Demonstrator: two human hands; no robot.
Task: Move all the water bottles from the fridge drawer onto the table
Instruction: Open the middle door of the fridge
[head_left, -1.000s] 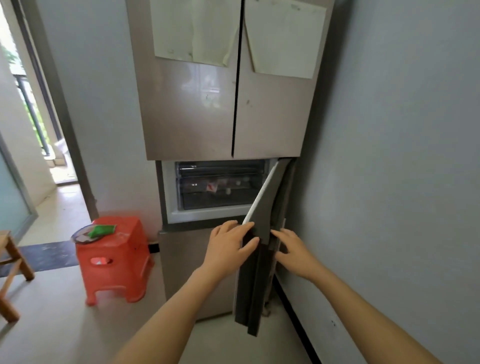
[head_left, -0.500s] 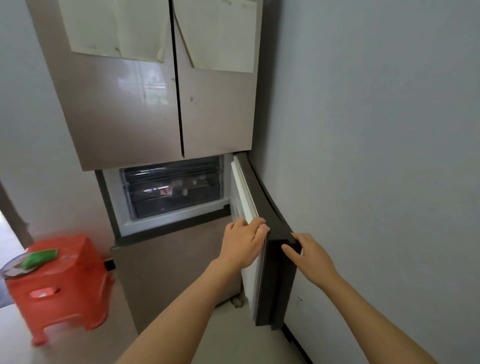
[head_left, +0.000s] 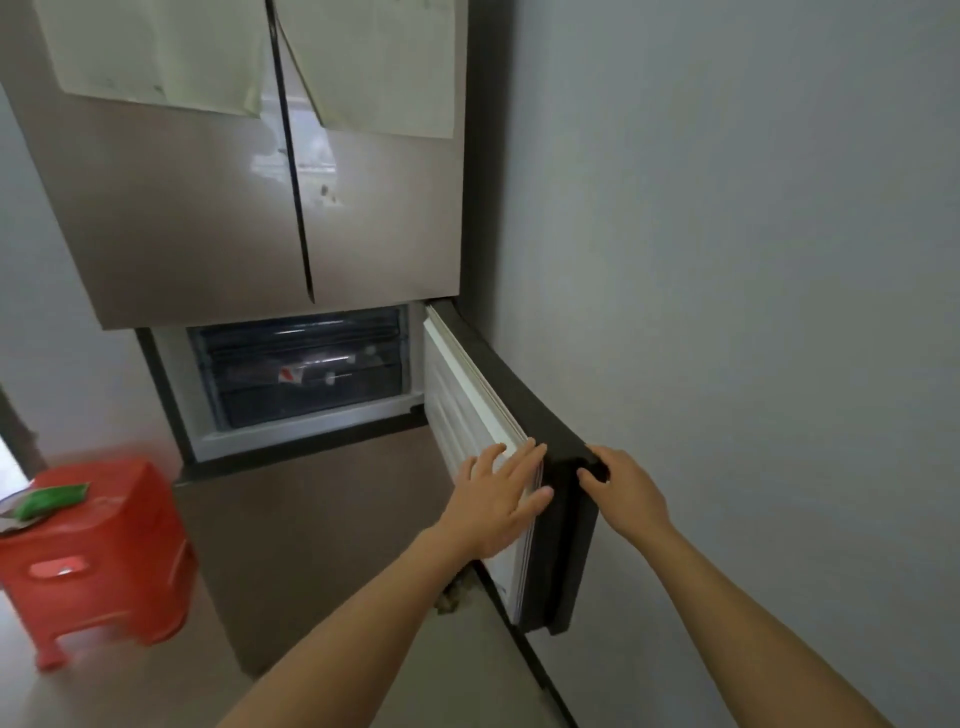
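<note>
The fridge's small middle door stands swung wide to the right, near the wall. My left hand lies flat with straight fingers on the door's white inner face near its free edge. My right hand touches the door's dark outer edge, fingers bent over its corner. Behind the opening a dark see-through drawer is shut; inside it I make out blurred bottle shapes with a red label and white caps.
A red plastic stool with a green packet on it stands at the left of the fridge. The grey wall runs close along the right. The fridge's two upper doors are shut, with papers stuck on them.
The small door has swung further open toward the wall. Both hands followed its free edge to the right, and my view has come closer to the fridge.
</note>
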